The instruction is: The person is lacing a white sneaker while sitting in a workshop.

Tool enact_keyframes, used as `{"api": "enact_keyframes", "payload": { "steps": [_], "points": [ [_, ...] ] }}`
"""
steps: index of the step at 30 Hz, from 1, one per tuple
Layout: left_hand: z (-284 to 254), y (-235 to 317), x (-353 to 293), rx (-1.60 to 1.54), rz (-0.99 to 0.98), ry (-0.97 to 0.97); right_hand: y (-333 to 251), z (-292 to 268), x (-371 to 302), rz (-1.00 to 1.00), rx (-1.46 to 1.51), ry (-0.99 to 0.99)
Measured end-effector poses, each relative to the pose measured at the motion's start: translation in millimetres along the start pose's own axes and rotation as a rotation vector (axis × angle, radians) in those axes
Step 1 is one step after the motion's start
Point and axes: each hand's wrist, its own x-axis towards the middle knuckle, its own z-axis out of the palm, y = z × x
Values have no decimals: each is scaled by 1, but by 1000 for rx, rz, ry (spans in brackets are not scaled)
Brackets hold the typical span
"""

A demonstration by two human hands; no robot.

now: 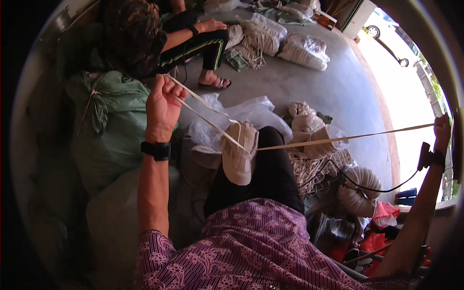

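A beige sneaker (237, 159) rests on my dark-trousered lap, toe toward me. Both arms are spread wide with a flat cream shoelace (338, 138) running from the shoe. My left hand (165, 104), raised at the left, is closed on a loop of the lace, two strands slanting down from it to the shoe. Far out at the right rim, my right hand (442, 129) is closed on the other stretch, pulled nearly straight. Each wrist has a black band, and a cable hangs from the right one.
Left of me stands a tied green sack (113, 130). Clear plastic bags (256, 113) lie beyond the shoe. Bundled cream shoe parts (333, 145) are piled at my right. Another person (135, 38) sits at the far left; wrapped bundles (304, 50) lie on the grey floor.
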Motion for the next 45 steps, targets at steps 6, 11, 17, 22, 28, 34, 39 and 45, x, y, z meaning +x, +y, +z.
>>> {"api": "enact_keyframes", "payload": {
  "steps": [6, 11, 17, 22, 28, 34, 39, 45],
  "points": [
    [-140, 53, -32, 559, 81, 535, 150, 14, -161, 442, -155, -77],
    [-179, 108, -92, 1103, 21, 1047, 154, 363, -378, 734, -258, -342],
    [-206, 185, -120, 804, 39, 1181, 54, 521, -493, 44, -260, -959],
    [-208, 305, -156, 492, 52, 1234, 34, 542, -516, -158, -379, -998],
    [-199, 367, -177, 448, 308, 1314, 33, 549, -521, -220, -446, -979],
    [-148, 184, -130, 852, -170, 753, 28, 555, -522, -410, -431, -1016],
    [-94, 18, -96, 964, -392, 468, 26, 561, -528, -395, -540, -1060],
    [-27, -65, -88, 965, -637, 30, 13, 558, -509, -208, -404, -1070]
  ]
}}
